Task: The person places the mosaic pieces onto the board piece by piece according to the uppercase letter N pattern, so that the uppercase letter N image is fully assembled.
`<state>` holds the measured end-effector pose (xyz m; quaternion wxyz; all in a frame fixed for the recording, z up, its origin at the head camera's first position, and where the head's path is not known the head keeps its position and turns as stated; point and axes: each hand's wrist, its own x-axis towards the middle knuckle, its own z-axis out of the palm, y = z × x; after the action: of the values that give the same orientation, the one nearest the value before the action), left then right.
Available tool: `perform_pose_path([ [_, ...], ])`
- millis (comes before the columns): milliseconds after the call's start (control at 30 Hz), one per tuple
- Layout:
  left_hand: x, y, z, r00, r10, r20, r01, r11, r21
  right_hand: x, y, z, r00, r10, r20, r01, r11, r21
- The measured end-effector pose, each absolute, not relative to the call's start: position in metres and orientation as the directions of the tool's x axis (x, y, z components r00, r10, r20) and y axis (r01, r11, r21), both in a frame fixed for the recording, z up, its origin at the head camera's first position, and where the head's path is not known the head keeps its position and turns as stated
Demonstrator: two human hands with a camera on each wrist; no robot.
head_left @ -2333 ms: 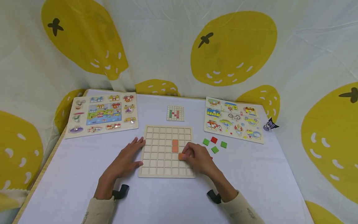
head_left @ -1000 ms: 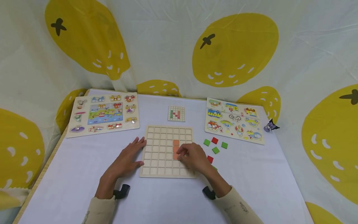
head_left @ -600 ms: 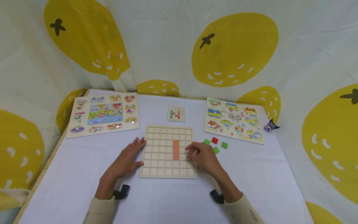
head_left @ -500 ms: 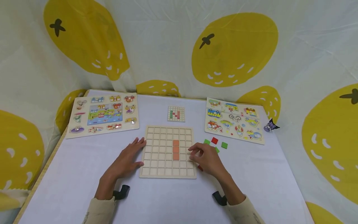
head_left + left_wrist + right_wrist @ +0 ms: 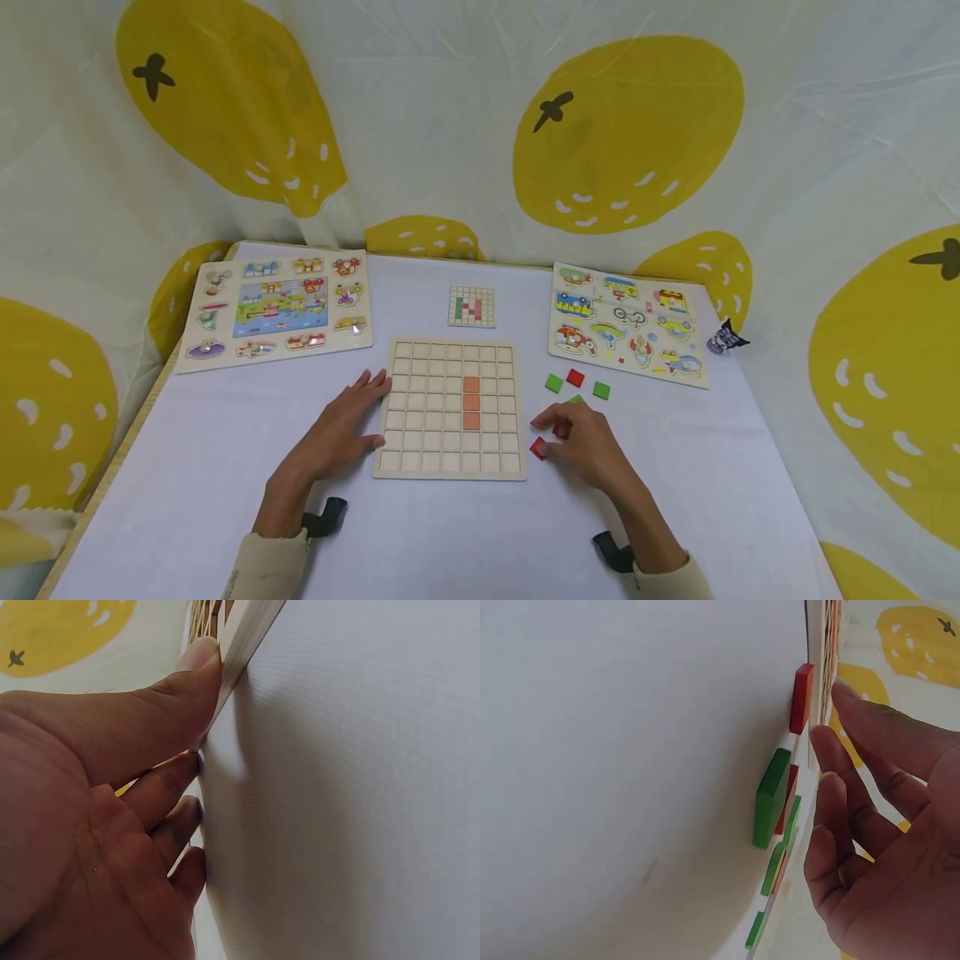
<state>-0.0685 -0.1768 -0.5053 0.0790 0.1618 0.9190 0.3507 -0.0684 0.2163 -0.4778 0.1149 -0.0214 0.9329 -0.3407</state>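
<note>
From above, the left hand (image 5: 337,435) lies at the left side of the wooden board (image 5: 437,422), its fingers spread out and touching the edge, with hold of nothing. Three orange tiles (image 5: 471,402) sit in the board's little squares, one below another, right of the middle. The right hand (image 5: 590,446) is just past the board's right side. Its thumb and pointing finger are apart, and the thumb is right by a red tile (image 5: 537,448) on the white cloth (image 5: 450,542). More red and green tiles lie near and partly under that hand. Behind the board is a small card (image 5: 472,307) with coloured squares. A picture board (image 5: 281,308) is on each side, and a purple and black toy (image 5: 726,337) sits at the far right.

At the left wrist, the thumb and fingers are wide apart, and the thumb tip is by the board's pale edge.

At the right wrist, there's a gap between thumb and fingers, and nothing is in it. The red tile is just beside the thumb tip. A green tile (image 5: 771,801) lies closer to me.
</note>
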Motion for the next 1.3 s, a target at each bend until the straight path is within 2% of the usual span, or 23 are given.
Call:
perform_pose_path([
  [500, -0.067, -0.177, -0.507, -0.933, 0.358, -0.025, 0.248, 0.695, 0.675, -0.065, 0.219, -0.483, -0.965, -0.171, -0.2, -0.005, 0.77, -0.638],
  [933, -0.069, -0.179, -0.506, -0.928, 0.373, -0.014, 0.268, 0.692, 0.671, -0.066, 0.222, -0.481, -0.959, -0.224, -0.177, -0.082, 0.81, -0.581],
  [1300, -0.069, -0.178, -0.507, -0.928, 0.372, -0.014, 0.264, 0.685, 0.678, -0.06, 0.209, -0.478, -0.977, -0.177, -0.119, -0.042, 0.708, -0.705],
])
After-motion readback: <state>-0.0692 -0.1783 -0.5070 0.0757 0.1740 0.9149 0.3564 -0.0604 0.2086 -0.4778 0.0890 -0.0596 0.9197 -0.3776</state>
